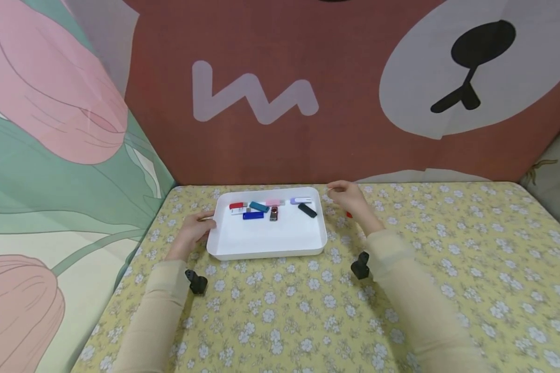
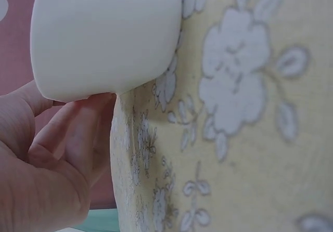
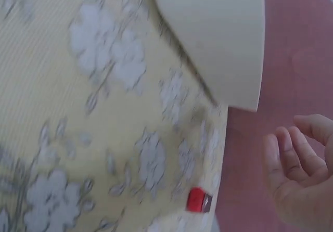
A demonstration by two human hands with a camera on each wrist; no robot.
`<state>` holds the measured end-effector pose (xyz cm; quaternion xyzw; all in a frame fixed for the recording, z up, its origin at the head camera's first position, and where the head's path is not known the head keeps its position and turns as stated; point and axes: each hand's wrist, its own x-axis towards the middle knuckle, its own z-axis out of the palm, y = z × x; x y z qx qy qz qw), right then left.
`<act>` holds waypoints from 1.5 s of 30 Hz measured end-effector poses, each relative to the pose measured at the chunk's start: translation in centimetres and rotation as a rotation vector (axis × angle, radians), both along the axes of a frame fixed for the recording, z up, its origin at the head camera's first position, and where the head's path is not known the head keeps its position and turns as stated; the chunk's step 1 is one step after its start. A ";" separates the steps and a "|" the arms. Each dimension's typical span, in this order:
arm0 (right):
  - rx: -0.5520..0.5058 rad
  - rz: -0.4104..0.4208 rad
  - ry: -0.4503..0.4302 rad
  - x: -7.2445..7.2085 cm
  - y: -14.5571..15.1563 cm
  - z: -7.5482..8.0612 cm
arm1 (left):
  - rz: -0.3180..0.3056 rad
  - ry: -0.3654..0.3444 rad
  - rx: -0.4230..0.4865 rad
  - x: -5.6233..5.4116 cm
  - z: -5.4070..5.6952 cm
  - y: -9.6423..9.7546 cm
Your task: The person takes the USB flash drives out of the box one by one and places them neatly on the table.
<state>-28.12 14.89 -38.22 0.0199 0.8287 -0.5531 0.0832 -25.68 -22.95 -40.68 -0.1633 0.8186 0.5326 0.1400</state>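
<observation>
Beige-sleeved, the left hand [image 1: 196,228] grips the left wall of a white plastic tray [image 1: 261,241] between thumb and bent fingers; the tray looks light and stiff, best held by its raised rim. Right of those fingers, inside the tray, USB sticks lie from a red one [image 1: 236,205] past a blue one [image 1: 253,215] to a black one [image 1: 307,210], probably light, hard and a bit slippery, suiting a fingertip pinch across the casing. Beyond the right rim, the right hand [image 1: 350,199] hovers with loosely bent, empty fingers, a red-and-metal USB stick [image 3: 197,200] on the floral cloth [image 1: 280,321] below them.
</observation>
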 end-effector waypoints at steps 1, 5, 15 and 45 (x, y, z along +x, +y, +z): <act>-0.010 0.009 0.007 0.0 -0.4 0.1 | 0.000 0.003 -0.007 0.0 0.0 0.0; -0.006 0.055 0.022 -0.2 -1.6 0.2 | 0.000 0.013 -0.030 0.0 0.0 -0.1; 0.108 0.146 0.049 -0.3 -4.3 -0.5 | -0.017 0.027 -0.052 0.2 0.3 -0.3; 0.364 0.197 0.068 -0.4 -6.2 -1.4 | -0.054 0.032 -0.014 0.7 1.1 -0.7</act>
